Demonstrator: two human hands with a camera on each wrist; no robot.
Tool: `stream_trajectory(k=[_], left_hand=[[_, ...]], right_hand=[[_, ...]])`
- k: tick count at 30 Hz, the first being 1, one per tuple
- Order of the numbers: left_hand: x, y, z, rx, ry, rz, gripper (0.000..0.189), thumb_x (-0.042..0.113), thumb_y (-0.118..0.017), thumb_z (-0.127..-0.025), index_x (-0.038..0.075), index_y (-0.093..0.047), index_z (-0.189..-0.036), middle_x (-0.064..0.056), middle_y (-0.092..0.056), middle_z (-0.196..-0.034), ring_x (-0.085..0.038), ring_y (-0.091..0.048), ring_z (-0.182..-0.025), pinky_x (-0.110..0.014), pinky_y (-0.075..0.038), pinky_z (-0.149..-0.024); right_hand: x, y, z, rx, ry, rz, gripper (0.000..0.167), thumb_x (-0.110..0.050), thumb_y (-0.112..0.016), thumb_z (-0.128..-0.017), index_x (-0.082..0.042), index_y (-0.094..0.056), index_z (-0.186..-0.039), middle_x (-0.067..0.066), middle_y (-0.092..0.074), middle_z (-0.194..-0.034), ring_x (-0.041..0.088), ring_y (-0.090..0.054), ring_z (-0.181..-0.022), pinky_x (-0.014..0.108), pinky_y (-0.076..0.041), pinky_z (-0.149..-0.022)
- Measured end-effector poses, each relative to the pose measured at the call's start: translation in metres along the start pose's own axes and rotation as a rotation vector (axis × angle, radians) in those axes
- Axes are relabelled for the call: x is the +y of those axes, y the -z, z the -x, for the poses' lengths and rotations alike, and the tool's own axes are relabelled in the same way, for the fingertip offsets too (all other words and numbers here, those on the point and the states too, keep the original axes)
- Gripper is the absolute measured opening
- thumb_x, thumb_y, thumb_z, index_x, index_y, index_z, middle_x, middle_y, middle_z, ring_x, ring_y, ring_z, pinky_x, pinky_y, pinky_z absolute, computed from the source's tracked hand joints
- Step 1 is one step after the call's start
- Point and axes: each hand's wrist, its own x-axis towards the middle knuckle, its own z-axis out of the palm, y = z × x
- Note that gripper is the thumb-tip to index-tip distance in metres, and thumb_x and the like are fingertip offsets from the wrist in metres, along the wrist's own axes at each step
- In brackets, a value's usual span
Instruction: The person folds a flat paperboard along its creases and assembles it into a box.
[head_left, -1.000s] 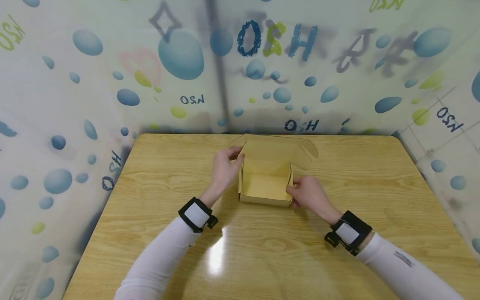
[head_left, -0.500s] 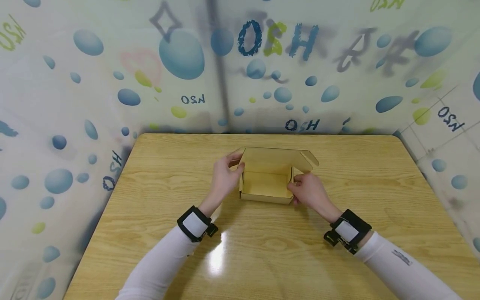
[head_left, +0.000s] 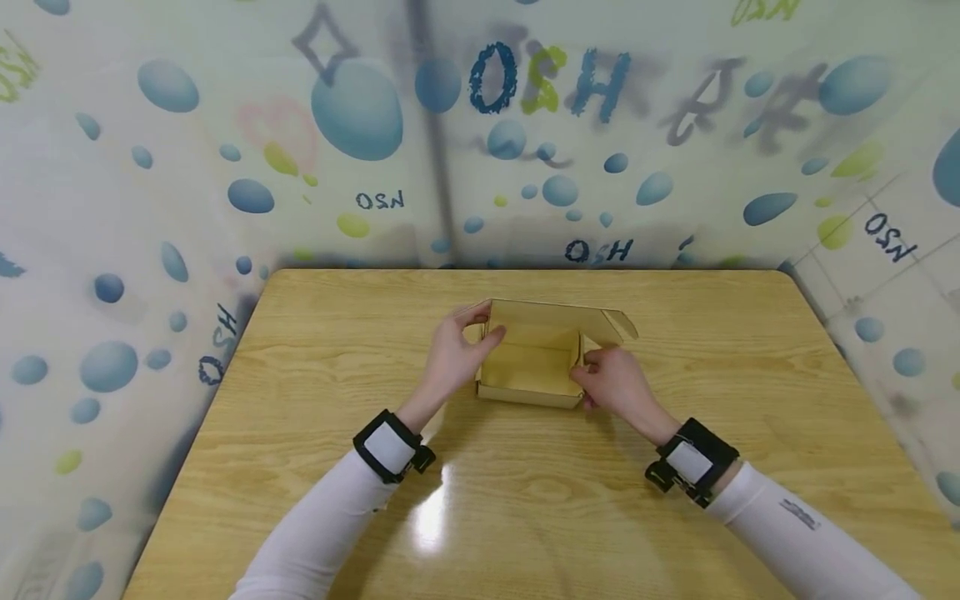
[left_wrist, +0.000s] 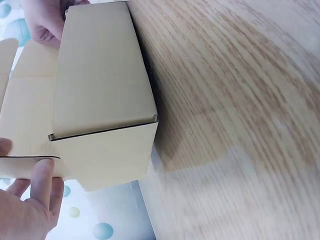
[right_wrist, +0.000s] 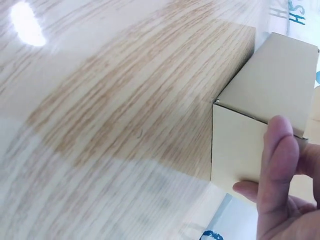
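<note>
A small brown cardboard box point(head_left: 528, 396) stands on the table with its lid point(head_left: 551, 315) raised at the back and leaning forward. My left hand point(head_left: 453, 354) is at the lid's left end. In the left wrist view its fingers and thumb pinch a side flap point(left_wrist: 35, 164) of the lid beside the box's left wall. My right hand point(head_left: 618, 383) grips the box's right wall point(right_wrist: 237, 145), thumb and fingers on either side of it. The lid's right flap point(head_left: 621, 323) sticks out freely above that hand. Part of the box's floor shows inside, bare.
The wooden table point(head_left: 555, 500) reaches around the box on all sides, and its far edge lies just behind the lid. A wall covering point(head_left: 360, 200) with printed drops and letters rises behind it. Light glares on the tabletop point(head_left: 431, 517) near the left forearm.
The lid has tipped forward and lower over the box, with the left hand holding its left end. The left thumb has shifted right, inward over the lid. The right hand has stayed at the right wall.
</note>
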Motion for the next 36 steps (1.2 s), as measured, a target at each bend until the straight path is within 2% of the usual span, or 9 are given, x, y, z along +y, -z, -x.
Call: stream_trajectory(k=[4,10,13,17,24,28,33,35,36], left_hand=[[-0.001,0.001,-0.001,-0.015,0.023,0.025,0.047,0.029,-0.069,-0.102,0.008,-0.065,-0.144,-0.015,-0.065,-0.144,-0.033,-0.064,-0.134,-0.056,-0.049,-0.115],[-0.003,0.008,-0.004,-0.074,0.113,0.146,0.05,0.032,-0.066,-0.104,0.012,-0.059,-0.15,-0.012,-0.063,-0.149,-0.028,-0.062,-0.136,-0.035,-0.063,-0.09],[-0.005,0.011,-0.004,-0.092,0.161,0.206,0.053,0.032,-0.065,-0.105,0.013,-0.056,-0.153,-0.011,-0.061,-0.151,-0.028,-0.061,-0.138,-0.034,-0.062,-0.093],[-0.009,0.012,-0.002,-0.092,0.207,0.26,0.054,0.03,-0.065,-0.105,0.01,-0.054,-0.154,-0.013,-0.058,-0.154,-0.029,-0.056,-0.144,-0.041,-0.06,-0.104],[-0.013,0.013,-0.003,-0.076,0.204,0.259,0.052,0.027,-0.065,-0.105,0.008,-0.055,-0.153,-0.014,-0.056,-0.157,-0.031,-0.056,-0.145,-0.046,-0.059,-0.107],[-0.013,0.014,-0.003,-0.073,0.2,0.248,0.053,0.027,-0.065,-0.105,0.006,-0.054,-0.153,-0.015,-0.056,-0.158,-0.032,-0.057,-0.143,-0.045,-0.06,-0.106],[-0.011,0.014,-0.003,-0.087,0.192,0.244,0.054,0.029,-0.064,-0.106,0.005,-0.053,-0.153,-0.017,-0.055,-0.158,-0.032,-0.056,-0.145,-0.045,-0.059,-0.108],[-0.01,0.014,-0.003,-0.09,0.189,0.241,0.053,0.029,-0.065,-0.106,0.006,-0.054,-0.153,-0.016,-0.056,-0.157,-0.031,-0.056,-0.144,-0.045,-0.058,-0.108],[-0.01,0.014,-0.003,-0.09,0.188,0.24,0.053,0.029,-0.065,-0.106,0.006,-0.055,-0.152,-0.016,-0.057,-0.157,-0.031,-0.057,-0.144,-0.046,-0.058,-0.108]], right_hand=[[0.0,-0.001,-0.001,0.001,0.017,0.006,0.033,-0.01,-0.06,-0.094,-0.011,-0.054,-0.061,0.004,-0.065,-0.048,0.018,-0.067,-0.046,0.023,-0.039,-0.047],[-0.001,-0.002,-0.001,-0.009,0.022,0.013,0.034,-0.011,-0.06,-0.095,-0.01,-0.055,-0.062,0.004,-0.065,-0.049,0.021,-0.067,-0.046,0.023,-0.04,-0.047],[-0.002,-0.001,-0.001,-0.014,0.025,0.009,0.034,-0.012,-0.06,-0.097,-0.009,-0.057,-0.063,0.005,-0.067,-0.051,0.021,-0.066,-0.046,0.023,-0.041,-0.047],[-0.004,-0.001,-0.001,-0.011,0.036,0.013,0.033,-0.013,-0.059,-0.099,-0.008,-0.059,-0.066,0.005,-0.067,-0.052,0.019,-0.065,-0.046,0.024,-0.041,-0.047],[-0.004,0.0,0.001,-0.021,0.024,-0.004,0.032,-0.021,-0.061,-0.103,-0.004,-0.066,-0.076,0.008,-0.07,-0.056,0.02,-0.067,-0.05,0.023,-0.042,-0.049],[0.002,0.004,0.003,-0.03,-0.021,-0.019,0.042,-0.037,-0.065,-0.103,0.004,-0.075,-0.099,0.011,-0.075,-0.066,0.017,-0.068,-0.053,0.024,-0.043,-0.051],[0.013,0.016,0.005,0.01,-0.062,0.006,0.062,-0.052,-0.068,-0.099,0.005,-0.074,-0.121,0.016,-0.077,-0.081,0.019,-0.066,-0.06,0.029,-0.048,-0.054],[0.017,0.022,0.005,0.028,-0.078,0.015,0.073,-0.057,-0.068,-0.098,0.007,-0.065,-0.135,0.023,-0.078,-0.102,0.03,-0.073,-0.079,0.038,-0.058,-0.065],[0.018,0.025,0.005,0.032,-0.083,0.023,0.083,-0.059,-0.068,-0.097,0.007,-0.056,-0.146,0.028,-0.073,-0.121,0.038,-0.074,-0.098,0.046,-0.061,-0.078]])
